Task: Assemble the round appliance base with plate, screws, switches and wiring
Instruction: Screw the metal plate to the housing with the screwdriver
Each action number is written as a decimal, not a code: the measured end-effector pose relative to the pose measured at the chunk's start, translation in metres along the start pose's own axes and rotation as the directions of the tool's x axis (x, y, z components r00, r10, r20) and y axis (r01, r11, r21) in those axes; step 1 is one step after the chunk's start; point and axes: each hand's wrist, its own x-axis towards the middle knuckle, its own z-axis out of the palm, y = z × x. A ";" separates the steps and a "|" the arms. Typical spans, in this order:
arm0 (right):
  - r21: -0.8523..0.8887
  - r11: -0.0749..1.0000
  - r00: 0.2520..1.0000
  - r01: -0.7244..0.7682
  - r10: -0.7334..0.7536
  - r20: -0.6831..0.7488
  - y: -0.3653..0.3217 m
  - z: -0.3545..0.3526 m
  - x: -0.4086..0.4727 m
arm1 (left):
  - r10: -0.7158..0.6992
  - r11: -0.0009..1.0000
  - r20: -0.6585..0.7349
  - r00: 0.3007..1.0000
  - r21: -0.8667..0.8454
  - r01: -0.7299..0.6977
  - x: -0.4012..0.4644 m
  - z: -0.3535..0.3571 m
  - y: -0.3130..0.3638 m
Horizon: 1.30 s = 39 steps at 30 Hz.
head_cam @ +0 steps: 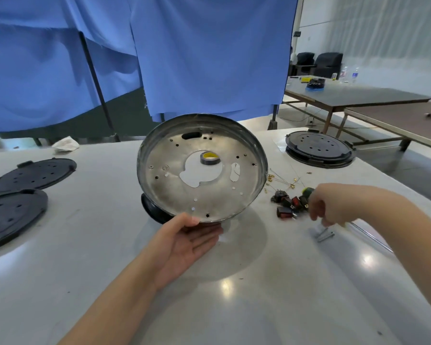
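Early stage: metal base (202,168) bare, tilted up on table (110,282), gripped at near rim by left hand (187,241). Right hand (331,207) fingers curled among rocker switches (288,204), grasp unclear; screws (325,235), wires (284,181) loose.

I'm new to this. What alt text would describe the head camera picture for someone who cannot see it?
A person's left hand tilts a round metal appliance base up on a white table, thumb on its near rim, while the right hand reaches among red rocker switches, screws and wires. Black perforated plates lie at left.
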 end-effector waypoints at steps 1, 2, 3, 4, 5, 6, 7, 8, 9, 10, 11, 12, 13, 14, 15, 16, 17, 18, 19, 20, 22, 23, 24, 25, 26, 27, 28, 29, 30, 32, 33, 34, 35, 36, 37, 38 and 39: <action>-0.026 1.000 1.000 -0.014 0.014 -0.003 0.004 0.001 0.002 | -0.008 1.000 0.003 1.000 -0.011 0.008 -0.001 0.002 -0.001; -0.042 0.999 1.000 -0.021 0.020 -0.005 0.005 0.003 0.004 | -0.011 1.000 0.004 1.000 -0.017 0.011 -0.002 0.004 -0.002; -0.045 0.999 1.000 -0.022 0.023 0.001 0.006 0.004 0.006 | -0.011 1.000 0.002 1.000 -0.019 0.011 -0.003 0.005 -0.002; -0.040 0.999 1.000 -0.024 0.024 0.013 0.006 0.007 0.008 | -0.010 1.000 -0.002 1.000 -0.019 0.010 -0.003 0.006 -0.001; -0.033 0.999 0.999 -0.024 0.025 0.026 0.005 0.009 0.010 | -0.009 1.000 -0.005 1.000 -0.020 0.009 -0.004 0.007 -0.001; -0.028 0.999 0.999 -0.025 0.025 0.033 0.005 0.011 0.011 | -0.009 1.000 -0.008 1.000 -0.023 0.009 -0.004 0.007 0.000; -0.026 0.999 0.999 -0.025 0.026 0.032 0.005 0.013 0.012 | -0.011 1.000 -0.012 1.000 -0.027 0.010 -0.005 0.006 0.000; -0.027 0.999 0.999 -0.028 0.029 0.027 0.005 0.015 0.013 | -0.011 1.000 -0.019 1.000 -0.029 0.010 -0.005 0.006 0.001; -0.030 0.999 0.999 -0.033 0.033 0.021 0.005 0.016 0.014 | -0.009 1.000 -0.029 1.000 -0.027 0.009 -0.005 0.005 0.001; -0.035 0.999 0.999 -0.038 0.039 0.017 0.006 0.017 0.015 | -0.006 1.000 -0.041 0.999 -0.020 0.005 -0.005 0.005 0.001; -0.039 0.998 0.999 -0.042 0.043 0.016 0.006 0.018 0.016 | 0.001 1.000 -0.053 0.999 -0.012 -0.001 -0.005 0.004 0.001; -0.040 0.998 0.999 -0.043 0.044 0.017 0.007 0.019 0.016 | 0.006 1.000 -0.064 0.998 -0.006 -0.007 -0.004 0.004 0.001; -0.035 0.999 0.999 -0.038 0.039 0.017 0.007 0.020 0.017 | 0.010 1.000 -0.075 0.997 -0.002 -0.010 -0.004 0.004 0.001; -0.027 0.999 1.000 -0.026 0.026 0.009 0.008 0.021 0.018 | 0.011 1.000 -0.084 0.996 0.002 -0.011 -0.004 0.004 0.001; -0.016 1.000 1.000 -0.006 0.006 -0.009 0.009 0.022 0.018 | 0.011 1.000 -0.089 0.996 0.003 -0.011 -0.004 0.005 0.001; 0.001 1.000 0.999 0.019 -0.019 -0.039 0.009 0.022 0.018 | 0.012 1.000 -0.089 0.996 -0.001 -0.012 -0.004 0.005 0.001; 0.026 0.999 0.996 0.045 -0.043 -0.080 0.010 0.023 0.018 | 0.013 1.000 -0.086 0.996 -0.006 -0.014 -0.004 0.005 0.000; 0.068 0.995 0.990 0.073 -0.064 -0.125 0.010 0.022 0.018 | 0.013 1.000 -0.082 0.997 -0.008 -0.014 -0.004 0.005 0.001; 0.131 0.986 0.983 0.102 -0.080 -0.168 0.010 0.021 0.018 | 0.014 1.000 -0.079 0.997 -0.008 -0.015 -0.004 0.005 0.001; 0.207 0.969 0.975 0.135 -0.093 -0.202 0.009 0.019 0.018 | 0.015 1.000 -0.077 0.997 -0.009 -0.016 -0.004 0.004 0.001; 0.333 0.917 0.956 0.217 -0.131 -0.262 0.006 0.012 0.012 | 0.022 1.000 -0.076 0.997 -0.016 -0.023 -0.004 0.003 0.002; 0.377 0.886 0.941 0.268 -0.157 -0.300 0.004 0.007 0.008 | 0.027 0.999 -0.074 0.997 -0.019 -0.029 -0.004 0.003 0.002; 0.423 0.846 0.922 0.325 -0.183 -0.341 0.001 0.002 0.003 | 0.033 0.999 -0.070 0.997 -0.021 -0.034 -0.004 0.003 0.002; 0.477 0.790 0.901 0.386 -0.211 -0.380 -0.004 -0.003 -0.003 | 0.038 0.999 -0.065 0.997 -0.019 -0.039 -0.004 0.002 0.003; 0.534 0.717 0.878 0.448 -0.240 -0.415 -0.010 -0.008 -0.009 | 0.043 0.999 -0.059 0.997 -0.016 -0.044 -0.004 0.002 0.003; 0.586 0.631 0.852 0.509 -0.271 -0.448 -0.019 -0.014 -0.016 | 0.046 0.999 -0.054 0.997 -0.012 -0.047 -0.004 0.001 0.003; 0.626 0.541 0.824 0.562 -0.302 -0.479 -0.028 -0.018 -0.022 | 0.048 0.999 -0.051 0.998 -0.006 -0.049 -0.004 0.001 0.003; 0.653 0.455 0.796 0.605 -0.332 -0.506 -0.040 -0.021 -0.027 | 0.049 0.999 -0.048 0.998 -0.001 -0.049 -0.004 0.000 0.003; 0.669 0.382 0.769 0.638 -0.358 -0.530 -0.052 -0.023 -0.031 | 0.049 0.999 -0.044 0.998 0.000 -0.049 -0.004 0.000 0.003; 0.686 0.265 0.725 0.677 -0.396 -0.563 -0.075 -0.021 -0.033 | 0.054 0.999 -0.031 0.998 0.003 -0.054 -0.003 -0.001 0.003; 0.695 0.223 0.713 0.683 -0.410 -0.569 -0.086 -0.017 -0.032 | 0.059 0.998 -0.022 0.998 0.010 -0.059 -0.002 -0.001 0.004; 0.705 0.195 0.707 0.681 -0.426 -0.565 -0.096 -0.012 -0.029 | 0.064 0.998 -0.013 0.998 0.022 -0.064 -0.002 -0.001 0.004; 0.714 0.183 0.706 0.676 -0.440 -0.555 -0.103 -0.006 -0.026 | 0.067 0.997 -0.003 0.998 0.037 -0.067 -0.002 -0.001 0.004; 0.724 0.180 0.711 0.666 -0.447 -0.543 -0.109 0.000 -0.023 | 0.069 0.996 0.007 0.998 0.050 -0.069 -0.002 -0.002 0.004; 0.732 0.188 0.720 0.655 -0.447 -0.530 -0.113 0.006 -0.019 | 0.068 0.996 0.018 0.998 0.063 -0.069 -0.001 -0.002 0.004; 0.740 0.195 0.732 0.643 -0.441 -0.520 -0.115 0.011 -0.016 | 0.067 0.995 0.026 0.997 0.076 -0.069 -0.001 -0.003 0.004; 0.744 0.204 0.740 0.637 -0.431 -0.515 -0.116 0.015 -0.014 | 0.067 0.994 0.026 0.997 0.088 -0.069 -0.001 -0.003 0.003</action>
